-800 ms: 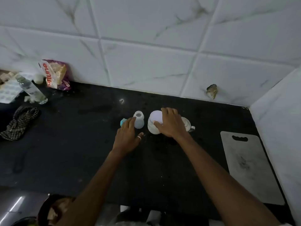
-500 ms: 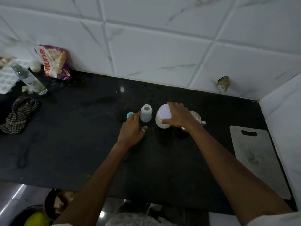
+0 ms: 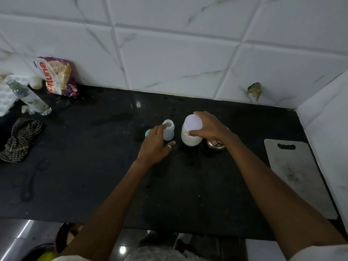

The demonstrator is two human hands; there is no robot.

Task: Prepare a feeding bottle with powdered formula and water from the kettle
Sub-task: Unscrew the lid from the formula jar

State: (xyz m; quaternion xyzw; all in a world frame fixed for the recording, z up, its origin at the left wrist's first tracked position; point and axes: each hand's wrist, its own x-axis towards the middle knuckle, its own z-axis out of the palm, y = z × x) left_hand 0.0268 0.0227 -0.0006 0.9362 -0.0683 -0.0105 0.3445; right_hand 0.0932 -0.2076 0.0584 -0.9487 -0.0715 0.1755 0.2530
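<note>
A small translucent feeding bottle (image 3: 169, 133) stands open-topped on the black counter (image 3: 94, 166), with a blue cap (image 3: 147, 133) just to its left. My left hand (image 3: 154, 146) holds the bottle, index finger at the rim and thumb at the base. To the right, a white jar of powder (image 3: 190, 140) with a pale lavender lid (image 3: 193, 123) is gripped around its upper part by my right hand (image 3: 212, 129). A small steel vessel (image 3: 215, 145) sits behind that hand, mostly hidden.
A grey cutting board (image 3: 299, 178) lies at the right by the side wall. At far left are a checked cloth (image 3: 20, 140), a clear water bottle (image 3: 28, 98), a snack packet (image 3: 56, 76) and an egg tray (image 3: 4, 97). Tiled wall runs along the back.
My right hand has slid off the top of the jar to its right side, so the lid shows. My left hand stays at the bottle. The view has tilted slightly.
</note>
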